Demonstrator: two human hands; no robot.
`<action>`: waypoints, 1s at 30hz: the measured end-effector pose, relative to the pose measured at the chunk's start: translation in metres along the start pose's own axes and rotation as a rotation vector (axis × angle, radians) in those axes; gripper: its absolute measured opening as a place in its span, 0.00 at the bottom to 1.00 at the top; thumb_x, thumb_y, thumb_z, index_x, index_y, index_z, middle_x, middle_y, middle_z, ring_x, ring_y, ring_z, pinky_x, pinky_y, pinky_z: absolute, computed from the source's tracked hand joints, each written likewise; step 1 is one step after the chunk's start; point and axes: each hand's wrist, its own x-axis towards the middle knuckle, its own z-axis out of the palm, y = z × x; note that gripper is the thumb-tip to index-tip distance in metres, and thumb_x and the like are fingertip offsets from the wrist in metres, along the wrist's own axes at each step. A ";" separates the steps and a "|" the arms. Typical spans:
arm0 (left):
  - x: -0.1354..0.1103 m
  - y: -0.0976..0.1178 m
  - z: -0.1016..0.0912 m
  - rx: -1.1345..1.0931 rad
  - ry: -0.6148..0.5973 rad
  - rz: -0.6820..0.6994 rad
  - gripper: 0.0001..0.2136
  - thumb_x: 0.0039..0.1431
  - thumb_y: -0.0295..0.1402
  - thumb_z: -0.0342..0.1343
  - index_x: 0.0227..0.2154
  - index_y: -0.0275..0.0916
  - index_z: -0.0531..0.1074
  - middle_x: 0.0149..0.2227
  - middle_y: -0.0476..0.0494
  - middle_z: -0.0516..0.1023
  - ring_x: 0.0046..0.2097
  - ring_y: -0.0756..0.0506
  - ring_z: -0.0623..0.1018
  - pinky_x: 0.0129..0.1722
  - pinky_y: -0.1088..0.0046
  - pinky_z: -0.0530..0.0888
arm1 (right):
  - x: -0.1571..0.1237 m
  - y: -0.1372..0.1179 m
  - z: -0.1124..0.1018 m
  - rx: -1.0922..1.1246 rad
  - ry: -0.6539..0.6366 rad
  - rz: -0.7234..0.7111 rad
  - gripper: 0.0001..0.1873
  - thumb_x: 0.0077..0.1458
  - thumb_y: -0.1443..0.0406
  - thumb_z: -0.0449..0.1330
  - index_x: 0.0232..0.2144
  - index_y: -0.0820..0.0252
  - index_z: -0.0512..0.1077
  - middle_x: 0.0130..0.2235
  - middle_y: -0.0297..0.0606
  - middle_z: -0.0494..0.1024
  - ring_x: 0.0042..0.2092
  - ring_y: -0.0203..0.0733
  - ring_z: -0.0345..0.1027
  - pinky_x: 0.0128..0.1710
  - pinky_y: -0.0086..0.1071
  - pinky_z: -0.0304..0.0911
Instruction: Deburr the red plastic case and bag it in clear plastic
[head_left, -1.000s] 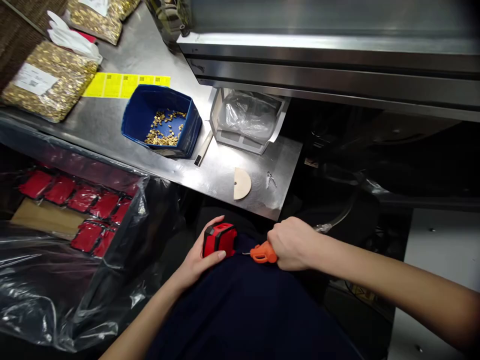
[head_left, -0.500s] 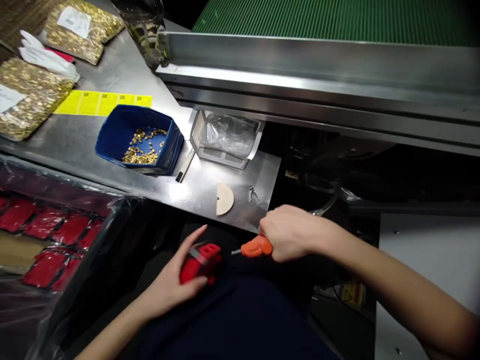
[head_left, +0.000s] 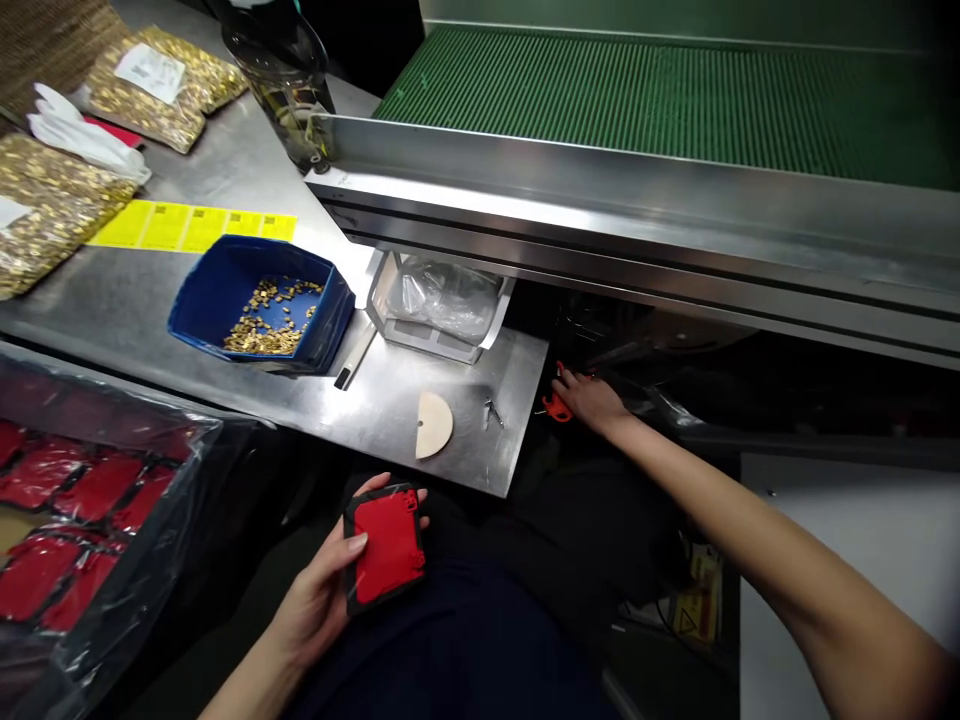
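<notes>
My left hand (head_left: 326, 590) is closed around a flat red and black case (head_left: 386, 545), held in front of my body. The thumb presses on its red face, and fingertips show past the far edges. Stretched out beyond the table's right end, my right hand (head_left: 592, 398) has its fingers around an orange tool (head_left: 556, 406) with a thin metal tip. Part of that tool is hidden by the hand and the dark surroundings. Nearest to both hands, a pale half-round disc (head_left: 435, 425) and a small metal piece (head_left: 492, 413) lie on the metal table (head_left: 480, 465).
A blue bin (head_left: 330, 325) holds small brass pieces. Behind it are yellow labels (head_left: 165, 227) and bags of brass parts (head_left: 64, 205). A clear tray (head_left: 390, 330) holds plastic bags. Red cases (head_left: 49, 470) fill a lined box at left. A green conveyor (head_left: 600, 100) runs behind a metal rail.
My right hand has moved up and away with the orange tool, past the table's end. My left hand has turned the red and black case so that its flat face shows.
</notes>
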 end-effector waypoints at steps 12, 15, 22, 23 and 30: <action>0.007 0.018 0.000 -0.057 0.079 0.082 0.29 0.63 0.35 0.57 0.66 0.35 0.63 0.64 0.29 0.71 0.62 0.28 0.74 0.57 0.53 0.77 | -0.003 0.001 0.018 -0.009 0.078 0.148 0.31 0.65 0.74 0.43 0.68 0.62 0.56 0.57 0.57 0.72 0.47 0.52 0.74 0.36 0.37 0.68; 0.032 0.041 0.017 0.079 0.109 0.223 0.28 0.61 0.36 0.62 0.63 0.37 0.66 0.58 0.33 0.78 0.57 0.32 0.79 0.53 0.58 0.80 | -0.018 -0.012 -0.008 0.005 0.175 0.259 0.29 0.66 0.70 0.44 0.68 0.66 0.56 0.53 0.57 0.73 0.45 0.52 0.74 0.36 0.37 0.67; 0.095 0.058 0.063 0.365 0.059 0.350 0.20 0.57 0.41 0.65 0.48 0.37 0.73 0.46 0.38 0.83 0.43 0.40 0.83 0.42 0.63 0.81 | -0.046 -0.076 -0.108 0.521 0.611 0.311 0.18 0.71 0.62 0.43 0.54 0.56 0.69 0.46 0.45 0.79 0.46 0.50 0.74 0.46 0.37 0.67; 0.099 0.056 0.066 0.382 0.049 0.357 0.20 0.58 0.43 0.65 0.48 0.37 0.73 0.46 0.38 0.82 0.43 0.40 0.82 0.42 0.62 0.81 | -0.043 -0.084 -0.124 0.565 0.645 0.254 0.18 0.71 0.62 0.43 0.53 0.56 0.70 0.47 0.45 0.79 0.48 0.49 0.73 0.49 0.37 0.66; 0.097 0.065 0.045 0.676 0.172 0.576 0.20 0.59 0.51 0.62 0.44 0.40 0.72 0.41 0.45 0.79 0.41 0.42 0.79 0.40 0.68 0.75 | 0.037 -0.110 -0.203 0.359 0.481 0.062 0.21 0.71 0.62 0.44 0.59 0.59 0.66 0.56 0.50 0.74 0.53 0.53 0.69 0.53 0.42 0.63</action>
